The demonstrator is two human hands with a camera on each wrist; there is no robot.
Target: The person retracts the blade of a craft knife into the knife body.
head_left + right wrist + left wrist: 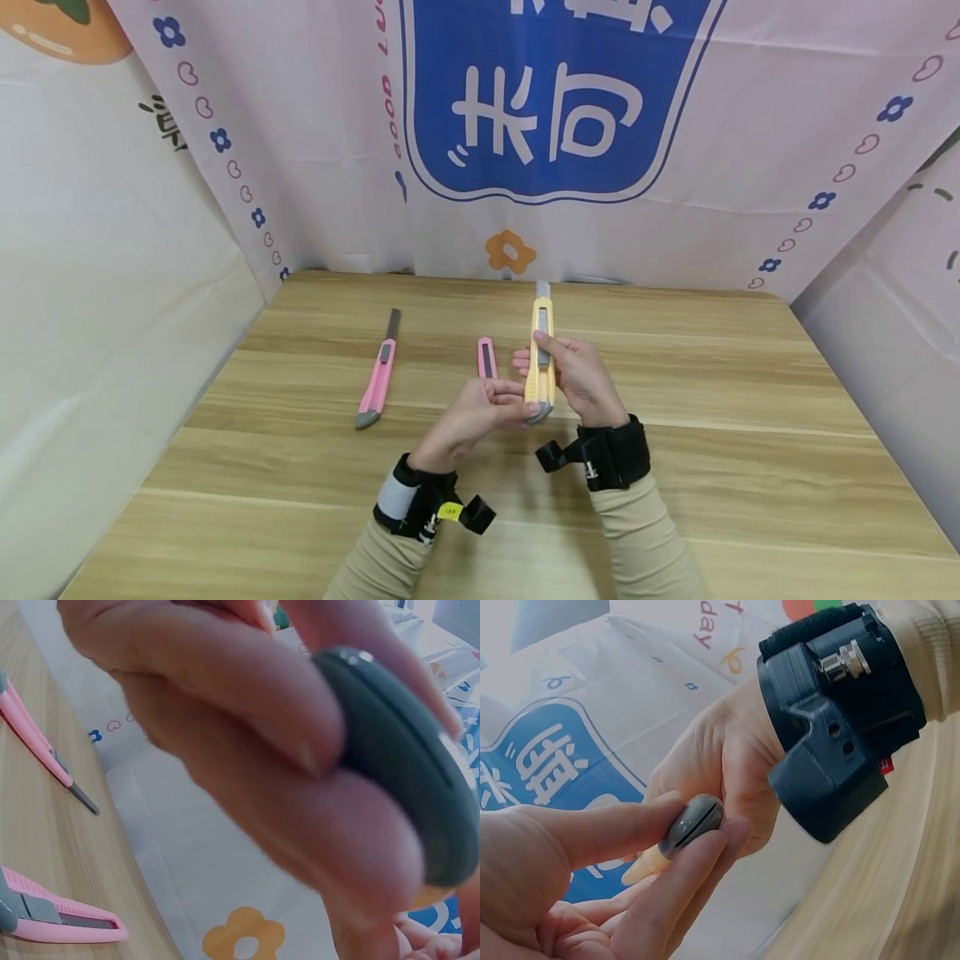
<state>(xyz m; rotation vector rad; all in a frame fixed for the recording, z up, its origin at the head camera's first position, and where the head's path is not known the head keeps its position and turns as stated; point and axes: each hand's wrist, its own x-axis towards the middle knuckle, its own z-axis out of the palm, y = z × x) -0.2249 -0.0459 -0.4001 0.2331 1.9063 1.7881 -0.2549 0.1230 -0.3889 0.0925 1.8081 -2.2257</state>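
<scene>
Head view first: there's a wooden table (675,433) boxed in by a printed cloth backdrop (555,125) with a big blue sign and little flowers. Off to the left on the table lies a pink knife (377,379) with its blade pushed out, well apart from the hands. A second pink knife (487,357) lies just behind the left hand, partly hidden by the fingers. The yellow knife (540,358) is held up over the middle of the table, standing roughly upright, a short bit of blade poking out the top and a grey cap at the bottom. The right hand (577,375) wraps around its body, thumb on the slider side. The left hand (472,417) pinches the grey cap end between thumb and fingertips. Both wrists wear black strapped cameras.

Left wrist view: you're looking at the butt of the yellow knife (694,823), a rounded grey cap with a slit across it, squeezed between the left thumb and forefinger (675,900). Only a sliver of yellow shows behind it. The right hand (720,765) curls round the body farther back, and its black wrist mount fills the right side.

Right wrist view: super close and blurry. The fingers (247,750) of the left hand block most of it, pressed onto the grey cap (405,757). Both pink knives lie on the table at the left edge, one far (37,735), one near (60,919).
</scene>
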